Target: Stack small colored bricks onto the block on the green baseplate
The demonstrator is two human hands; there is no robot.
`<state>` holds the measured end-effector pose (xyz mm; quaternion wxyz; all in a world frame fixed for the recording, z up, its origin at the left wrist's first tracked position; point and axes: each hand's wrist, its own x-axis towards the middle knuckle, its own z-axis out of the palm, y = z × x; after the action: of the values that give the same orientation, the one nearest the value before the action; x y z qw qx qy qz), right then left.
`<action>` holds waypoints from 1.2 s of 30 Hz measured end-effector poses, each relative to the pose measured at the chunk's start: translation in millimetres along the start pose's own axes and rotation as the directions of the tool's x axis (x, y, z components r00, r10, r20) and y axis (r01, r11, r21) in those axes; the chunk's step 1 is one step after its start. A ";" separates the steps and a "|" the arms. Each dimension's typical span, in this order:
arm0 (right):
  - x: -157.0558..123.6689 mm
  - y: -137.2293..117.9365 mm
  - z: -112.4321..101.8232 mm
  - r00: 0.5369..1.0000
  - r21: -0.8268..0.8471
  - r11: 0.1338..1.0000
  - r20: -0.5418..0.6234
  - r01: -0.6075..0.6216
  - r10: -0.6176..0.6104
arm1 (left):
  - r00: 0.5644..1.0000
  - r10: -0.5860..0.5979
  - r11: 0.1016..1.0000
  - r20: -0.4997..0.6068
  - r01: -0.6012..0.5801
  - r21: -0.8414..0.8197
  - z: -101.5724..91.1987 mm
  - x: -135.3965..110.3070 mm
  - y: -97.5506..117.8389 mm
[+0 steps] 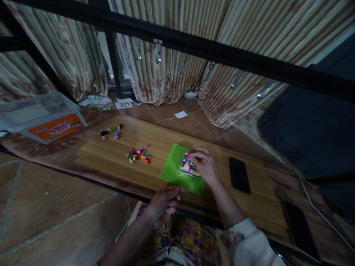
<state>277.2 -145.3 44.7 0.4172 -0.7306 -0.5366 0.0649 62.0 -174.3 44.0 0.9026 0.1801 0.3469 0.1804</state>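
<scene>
A bright green studded baseplate (173, 166) lies on a wooden board, carrying a low block structure of small multicoloured toy bricks (188, 167). My right hand (206, 166) reaches over the structure from the right, its thumb and fingers pinched at the upper edge of the bricks. What sits between those fingertips is too small to make out. Just off the near edge of the baseplate, my left hand (165, 205) is closed, fingers curled and thumb against the forefinger. Whether it holds anything is hidden. Loose coloured bricks (138, 155) are heaped left of the baseplate.
More small pieces (112, 131) lie on the wooden board (102, 157) at far left. A black phone (239, 175) rests right of the baseplate, another dark phone-like slab (301, 229) nearer the corner. A clear plastic box (44, 116) with an orange label stands left. A white cable (316, 203) runs along the right.
</scene>
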 end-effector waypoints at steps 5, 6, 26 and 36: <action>6.2 3.8 5.6 0.982 0.242 0.952 0.055 -0.187 0.179 | 1.000 -0.015 1.000 0.004 0.015 0.000 -2.9 2.8 -1.7; 7.1 4.0 6.5 0.975 0.281 0.934 0.080 -0.223 0.208 | 1.000 -0.017 1.000 0.005 0.017 -0.003 -3.1 3.3 -2.0; 16.1 -1.1 14.6 0.912 0.474 0.779 0.223 -0.411 0.346 | 1.000 -0.029 0.999 0.001 0.029 -0.022 9.0 -7.0 -5.9; -36.4 -25.8 -21.8 0.937 0.513 0.817 -0.064 -0.264 0.343 | 1.000 0.002 0.920 0.016 0.005 -0.391 -0.3 -9.2 -5.6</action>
<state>255.1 -185.7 63.4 0.6151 -0.6775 -0.3444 0.2098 56.5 -183.3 46.4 0.9233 -0.0024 0.2967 0.2439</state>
